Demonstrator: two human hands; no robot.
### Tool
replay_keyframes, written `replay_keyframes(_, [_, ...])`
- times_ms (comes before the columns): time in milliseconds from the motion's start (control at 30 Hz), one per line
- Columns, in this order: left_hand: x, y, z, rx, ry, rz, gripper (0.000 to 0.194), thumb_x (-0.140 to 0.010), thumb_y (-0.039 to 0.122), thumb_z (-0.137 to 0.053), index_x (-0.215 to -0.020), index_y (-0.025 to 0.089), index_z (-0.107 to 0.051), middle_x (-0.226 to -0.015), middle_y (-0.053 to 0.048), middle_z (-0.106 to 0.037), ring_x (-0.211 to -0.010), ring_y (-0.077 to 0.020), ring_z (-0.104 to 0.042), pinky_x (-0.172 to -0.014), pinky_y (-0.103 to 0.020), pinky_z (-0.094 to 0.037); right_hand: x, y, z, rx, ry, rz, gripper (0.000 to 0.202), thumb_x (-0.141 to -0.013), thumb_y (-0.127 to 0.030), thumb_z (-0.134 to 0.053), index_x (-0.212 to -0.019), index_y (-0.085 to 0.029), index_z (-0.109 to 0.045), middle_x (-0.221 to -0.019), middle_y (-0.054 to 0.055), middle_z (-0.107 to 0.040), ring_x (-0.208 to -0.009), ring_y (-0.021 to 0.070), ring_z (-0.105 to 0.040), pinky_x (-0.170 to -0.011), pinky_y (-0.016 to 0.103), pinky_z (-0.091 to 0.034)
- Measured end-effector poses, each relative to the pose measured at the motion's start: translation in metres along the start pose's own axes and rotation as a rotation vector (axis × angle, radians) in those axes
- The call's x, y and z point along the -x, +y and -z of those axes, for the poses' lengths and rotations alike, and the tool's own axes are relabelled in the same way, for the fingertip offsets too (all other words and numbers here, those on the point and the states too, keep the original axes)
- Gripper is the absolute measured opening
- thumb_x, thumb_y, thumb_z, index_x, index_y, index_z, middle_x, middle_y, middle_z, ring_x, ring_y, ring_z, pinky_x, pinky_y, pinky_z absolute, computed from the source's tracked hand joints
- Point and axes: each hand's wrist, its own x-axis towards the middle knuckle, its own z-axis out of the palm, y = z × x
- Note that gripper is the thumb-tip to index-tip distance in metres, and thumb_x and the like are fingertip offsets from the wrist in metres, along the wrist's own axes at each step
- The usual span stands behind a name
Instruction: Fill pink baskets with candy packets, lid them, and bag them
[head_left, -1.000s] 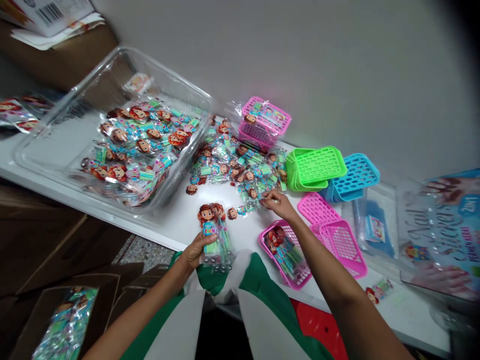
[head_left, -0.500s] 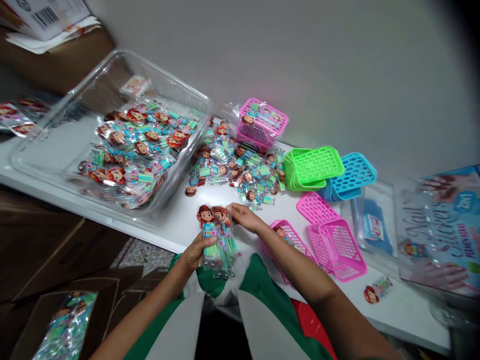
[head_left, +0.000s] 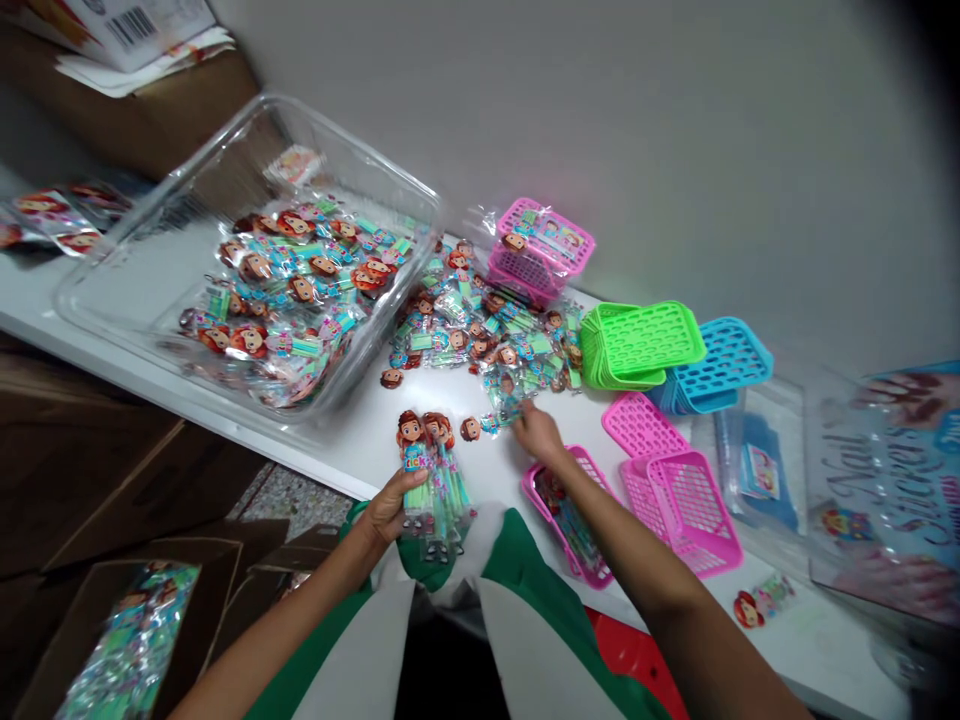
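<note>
My left hand (head_left: 394,505) is closed on a fanned bunch of doll-topped packets (head_left: 435,480) in clear wrap, held over the table's front edge. To the right, my right hand (head_left: 538,432) reaches to the near side of a loose pile of similar packets (head_left: 457,320); its fingertips touch a packet (head_left: 504,392) there, and whether they pinch it is too small to tell. One packet (head_left: 471,429) lies just left of those fingers. Under my right forearm sits a pink basket (head_left: 532,485) with packets inside.
A large clear tub (head_left: 112,325) of packets stands at the left. Behind the pile is a wrapped pink basket (head_left: 544,255). Green baskets (head_left: 637,340), blue baskets (head_left: 716,365) and an open pink basket (head_left: 690,510) stand at the right. Cardboard boxes (head_left: 150,500) are below left.
My right hand has left the held bunch and moved right and up to the pile. My left hand still holds its packets. The view has shifted slightly.
</note>
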Motion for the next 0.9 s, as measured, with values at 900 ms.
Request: replay_keyframes(900, [0.004, 0.006, 0.019, 0.014, 0.0, -0.08, 0.044, -0.067, 0.022, -0.074, -0.107, 0.009, -0.063, -0.089, -0.013, -0.073, -0.08, -0.0264, -0.07, -0.079, -0.037, -0.054, 0.018, -0.089, -0.046, -0.756, -0.332, 0.207, 0.019, -0.075, -0.02, -0.049, -0.09, -0.017, -0.06, -0.079, 0.002, -0.064, -0.068, 0.0154, -0.055, -0.061, 0.024, -0.04])
